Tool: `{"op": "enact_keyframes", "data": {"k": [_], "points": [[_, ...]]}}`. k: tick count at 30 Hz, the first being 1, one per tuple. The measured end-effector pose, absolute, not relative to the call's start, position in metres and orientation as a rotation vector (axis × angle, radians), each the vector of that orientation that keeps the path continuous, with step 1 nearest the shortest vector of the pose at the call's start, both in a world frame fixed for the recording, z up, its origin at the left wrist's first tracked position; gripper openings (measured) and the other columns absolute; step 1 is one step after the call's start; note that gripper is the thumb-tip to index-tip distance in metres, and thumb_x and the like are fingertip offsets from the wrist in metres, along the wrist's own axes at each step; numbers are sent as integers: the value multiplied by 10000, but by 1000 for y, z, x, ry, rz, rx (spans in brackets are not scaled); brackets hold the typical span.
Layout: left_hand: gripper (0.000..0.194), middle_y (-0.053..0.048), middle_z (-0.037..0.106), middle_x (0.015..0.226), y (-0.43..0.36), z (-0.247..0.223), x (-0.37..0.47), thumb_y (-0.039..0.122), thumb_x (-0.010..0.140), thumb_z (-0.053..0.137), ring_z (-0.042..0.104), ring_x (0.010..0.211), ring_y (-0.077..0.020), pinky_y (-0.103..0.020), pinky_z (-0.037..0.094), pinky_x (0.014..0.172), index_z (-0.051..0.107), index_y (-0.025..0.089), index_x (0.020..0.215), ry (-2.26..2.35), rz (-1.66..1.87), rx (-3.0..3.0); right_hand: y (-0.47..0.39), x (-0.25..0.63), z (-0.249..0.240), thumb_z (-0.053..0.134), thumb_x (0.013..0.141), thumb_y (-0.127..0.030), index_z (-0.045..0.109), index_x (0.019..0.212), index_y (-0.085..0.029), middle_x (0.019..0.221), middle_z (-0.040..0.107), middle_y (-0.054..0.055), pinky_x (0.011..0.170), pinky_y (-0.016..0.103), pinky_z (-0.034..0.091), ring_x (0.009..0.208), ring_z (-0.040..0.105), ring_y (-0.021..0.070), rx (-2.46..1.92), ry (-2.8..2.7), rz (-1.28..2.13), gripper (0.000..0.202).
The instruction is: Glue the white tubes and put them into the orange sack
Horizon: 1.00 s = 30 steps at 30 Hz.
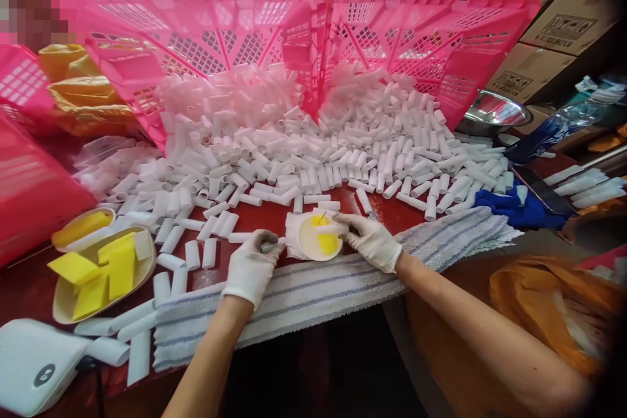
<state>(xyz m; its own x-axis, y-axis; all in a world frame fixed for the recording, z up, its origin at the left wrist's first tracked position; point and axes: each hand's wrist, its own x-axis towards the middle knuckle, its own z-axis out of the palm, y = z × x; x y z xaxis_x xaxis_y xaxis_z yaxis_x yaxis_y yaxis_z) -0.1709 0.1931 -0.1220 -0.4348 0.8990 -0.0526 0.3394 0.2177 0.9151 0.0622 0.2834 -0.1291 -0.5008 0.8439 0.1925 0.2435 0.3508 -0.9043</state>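
Observation:
White knitted gloves cover both my hands. My right hand pinches a short white tube above a small round dish holding a yellow sponge piece. To the left of that dish, my left hand has its fingers closed around another short white tube, mostly covered by the glove. The dish stands at the edge of a striped towel. Many loose white tubes lie heaped on the red table beyond my hands.
Two tipped pink baskets spill tubes from the back. At left are a tray of yellow sponges and a white device. On the right stand a bottle, a metal bowl, a blue cloth and stacked cartons.

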Motion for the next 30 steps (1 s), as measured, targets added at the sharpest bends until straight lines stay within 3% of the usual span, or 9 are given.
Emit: {"op": "enact_keyframes", "data": {"k": [2, 7, 11, 16, 21, 23, 25, 30], "points": [[281, -17, 674, 834, 192, -123, -170, 382, 653, 665, 615, 772, -153, -270, 483, 754, 635, 187, 853, 1881, 1189, 1156, 280, 62, -128, 543, 836, -336, 612, 1133, -190, 1137, 633, 74, 948, 348, 478, 1049, 597, 201, -1004, -1936, 1144, 337], [357, -18, 667, 825, 193, -118, -172, 365, 605, 692, 597, 769, -154, -261, 474, 757, 654, 169, 902, 1913, 1291, 1020, 275, 61, -127, 579, 814, -348, 680, 965, -228, 914, 674, 34, 798, 321, 538, 841, 636, 179, -906, -1980, 1006, 217], [428, -23, 659, 881, 193, -117, -170, 406, 666, 638, 582, 800, -146, -259, 462, 768, 652, 173, 1024, 1850, 1196, 1047, 271, 63, -131, 566, 828, -340, 637, 1102, -227, 1046, 657, 51, 847, 326, 525, 918, 628, 189, -971, -1982, 1030, 305], [399, -25, 650, 898, 192, -116, -167, 418, 709, 599, 577, 807, -145, -263, 456, 778, 637, 178, 1025, 1860, 1164, 1144, 266, 65, -131, 530, 852, -297, 683, 959, -230, 849, 634, 45, 675, 289, 534, 749, 611, 157, -850, -2090, 819, 198], [376, -20, 640, 810, 189, -110, -171, 442, 647, 669, 578, 742, -145, -263, 476, 726, 619, 161, 892, 1986, 1305, 1129, 264, 68, -134, 562, 838, -276, 604, 1110, -211, 988, 640, 67, 815, 332, 522, 897, 618, 181, -923, -2101, 792, 282], [375, -24, 644, 811, 188, -109, -171, 437, 648, 672, 590, 739, -149, -275, 485, 736, 615, 159, 892, 1965, 1335, 1122, 263, 69, -136, 543, 851, -262, 616, 1055, -209, 953, 648, 63, 804, 326, 523, 877, 621, 172, -878, -2097, 761, 223], [355, -35, 642, 853, 188, -112, -171, 431, 664, 661, 597, 767, -156, -292, 489, 762, 624, 166, 897, 1972, 1346, 1182, 262, 71, -138, 561, 836, -256, 625, 989, -210, 887, 641, 52, 772, 319, 526, 837, 616, 165, -789, -2109, 708, 172], [339, -60, 621, 1013, 187, -122, -172, 400, 728, 620, 603, 911, -173, -335, 472, 872, 571, 190, 989, 1905, 1427, 1251, 263, 73, -141, 564, 834, -280, 610, 1041, -198, 935, 646, 66, 791, 327, 518, 856, 617, 172, -870, -2140, 726, 227]]}}
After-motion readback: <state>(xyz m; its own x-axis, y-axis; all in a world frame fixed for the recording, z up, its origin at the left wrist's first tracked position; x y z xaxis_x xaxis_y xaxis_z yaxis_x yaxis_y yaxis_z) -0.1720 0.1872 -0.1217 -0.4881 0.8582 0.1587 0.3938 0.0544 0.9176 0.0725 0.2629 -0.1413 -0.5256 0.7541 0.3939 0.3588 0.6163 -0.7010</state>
